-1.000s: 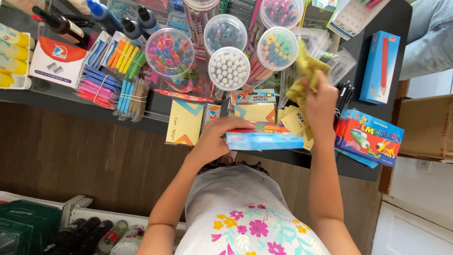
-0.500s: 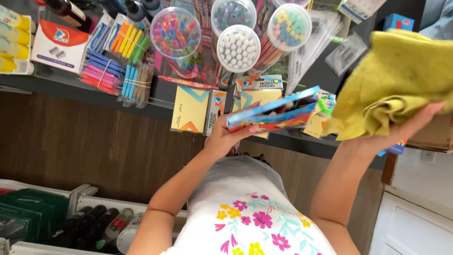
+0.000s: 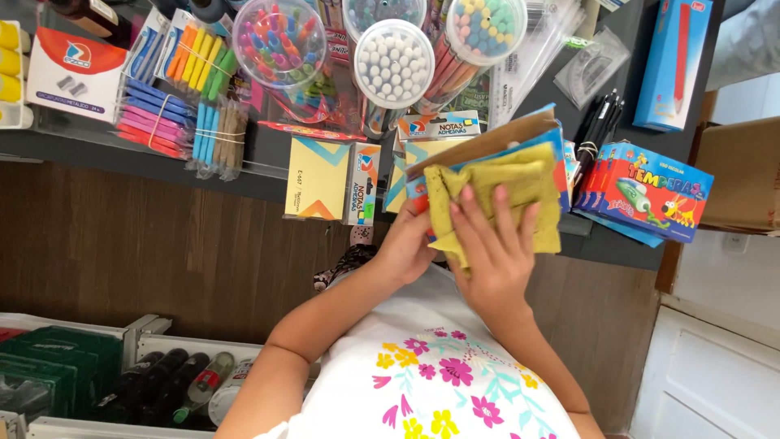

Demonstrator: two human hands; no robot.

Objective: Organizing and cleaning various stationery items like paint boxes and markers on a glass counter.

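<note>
The right hand [image 3: 491, 244] is pressing a yellow cloth [image 3: 520, 191] flat against a blue box [image 3: 487, 146], fingers spread over the fabric rather than closed around it. The left hand [image 3: 406, 244] is gripping the box from below at its lower left corner, tilting it up just above the worktop [image 3: 268, 150] edge. By the look of it, the box is being wiped on its upper face; a further pass would call for a steady hold underneath and even pressure across the cloth, perhaps turning the box to reach another side.

Around the hands, sticky-note packs [image 3: 329, 179] are standing to the left, a paint box [image 3: 654, 191] is lying to the right, and tubs of pens [image 3: 280, 45] are sitting behind. The cloth is hiding most of the box's face, and the left fingertips are tucked out of sight beneath it.
</note>
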